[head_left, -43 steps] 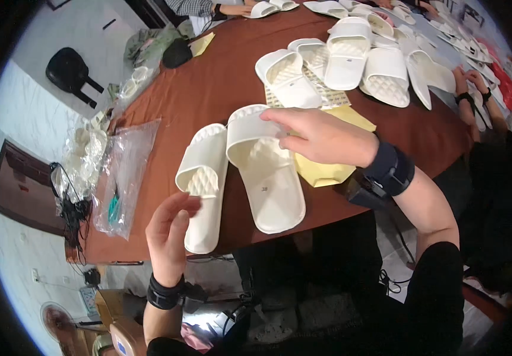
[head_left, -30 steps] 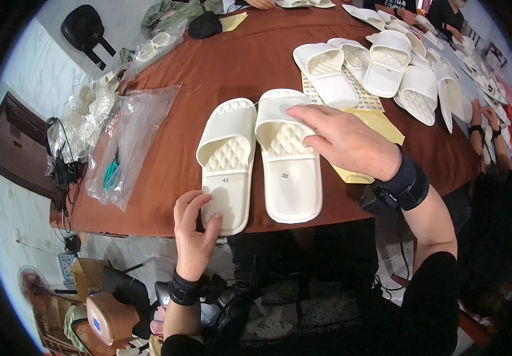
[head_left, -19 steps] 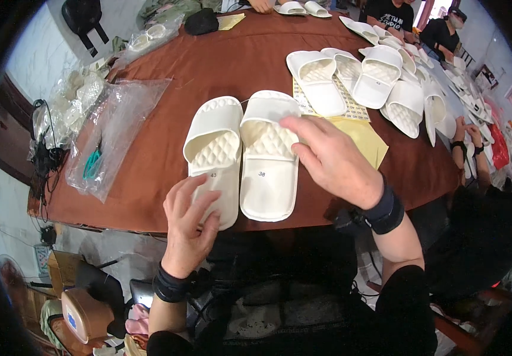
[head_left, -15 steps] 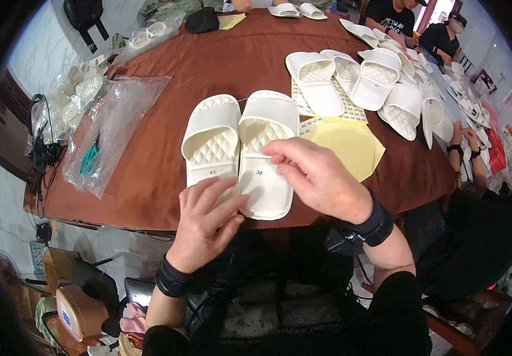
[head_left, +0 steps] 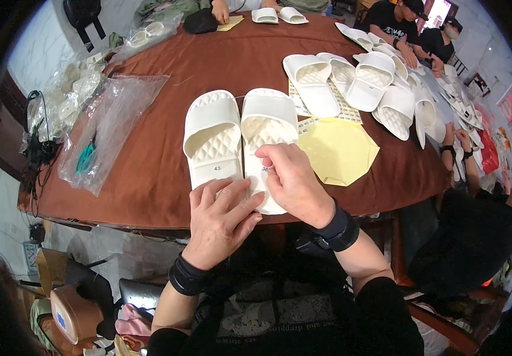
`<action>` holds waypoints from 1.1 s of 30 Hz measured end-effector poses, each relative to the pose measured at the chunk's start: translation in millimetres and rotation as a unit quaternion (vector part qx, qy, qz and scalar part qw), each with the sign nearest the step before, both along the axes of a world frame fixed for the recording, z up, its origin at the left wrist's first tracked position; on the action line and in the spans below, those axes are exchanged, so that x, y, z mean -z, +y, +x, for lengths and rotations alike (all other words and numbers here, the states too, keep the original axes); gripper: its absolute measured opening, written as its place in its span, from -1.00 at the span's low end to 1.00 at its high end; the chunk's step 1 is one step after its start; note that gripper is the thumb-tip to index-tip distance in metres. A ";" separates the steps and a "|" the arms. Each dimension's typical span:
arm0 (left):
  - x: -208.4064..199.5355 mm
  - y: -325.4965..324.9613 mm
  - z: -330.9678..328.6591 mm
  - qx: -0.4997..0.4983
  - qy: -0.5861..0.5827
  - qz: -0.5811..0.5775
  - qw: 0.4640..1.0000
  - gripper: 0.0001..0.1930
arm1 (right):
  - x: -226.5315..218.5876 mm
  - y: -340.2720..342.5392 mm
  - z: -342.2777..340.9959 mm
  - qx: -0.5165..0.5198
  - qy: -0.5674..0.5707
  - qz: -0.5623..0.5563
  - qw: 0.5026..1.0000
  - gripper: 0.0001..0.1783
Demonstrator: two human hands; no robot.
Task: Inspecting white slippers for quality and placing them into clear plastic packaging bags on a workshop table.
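Two white slide slippers (head_left: 211,133) with quilted insoles lie side by side before me, toes pointing away. Each has a small printed size label on its heel part. My left hand (head_left: 220,213) rests over the heel ends, fingers spread, its fingertips on the left slipper and reaching across to the right slipper (head_left: 269,118). Over that slipper's heel part, my right hand (head_left: 294,184) is bent, its fingers curled together at the label and partly covering it. Whether something is pinched in its fingertips is hidden.
Pale yellow backing paper (head_left: 336,151) and a label sheet (head_left: 344,105) lie to the right, below a heap of white slippers (head_left: 374,80). At left, teal-handled scissors (head_left: 85,157) lie with a clear plastic bag (head_left: 119,118). Other people work around the brown-covered table (head_left: 131,184).
My right hand has moved left and curled its fingers over the right slipper's label. My left hand has shifted slightly right. At the far side, a person's hands have come to the slippers and yellow paper.
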State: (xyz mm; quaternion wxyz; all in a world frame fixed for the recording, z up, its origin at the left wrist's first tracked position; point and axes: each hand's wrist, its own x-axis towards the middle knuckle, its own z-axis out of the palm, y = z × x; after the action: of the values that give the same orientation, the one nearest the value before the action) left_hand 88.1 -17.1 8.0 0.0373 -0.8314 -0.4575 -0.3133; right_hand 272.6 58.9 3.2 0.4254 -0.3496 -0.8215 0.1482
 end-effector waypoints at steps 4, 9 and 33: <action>2.1 -0.6 0.6 -0.004 -0.013 0.006 1.000 -0.64 | 0.0 -3.1 -1.9 0.022 -0.019 0.017 0.999 -0.59; 3.4 -0.7 -0.3 -0.003 -0.020 0.020 1.000 -0.62 | -1.9 -1.9 -2.1 0.014 -0.032 0.021 0.999 -0.58; 5.2 -1.2 -0.1 -0.008 -0.031 0.016 0.999 -0.61 | -0.3 1.6 -3.6 0.001 -0.027 0.008 1.000 -0.58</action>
State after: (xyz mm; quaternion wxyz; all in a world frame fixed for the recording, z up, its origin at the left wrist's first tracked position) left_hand 88.1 -18.3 2.8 0.0389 -0.8167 -0.4604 -0.3456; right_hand 269.0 60.5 3.5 0.4058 -0.3507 -0.8337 0.1315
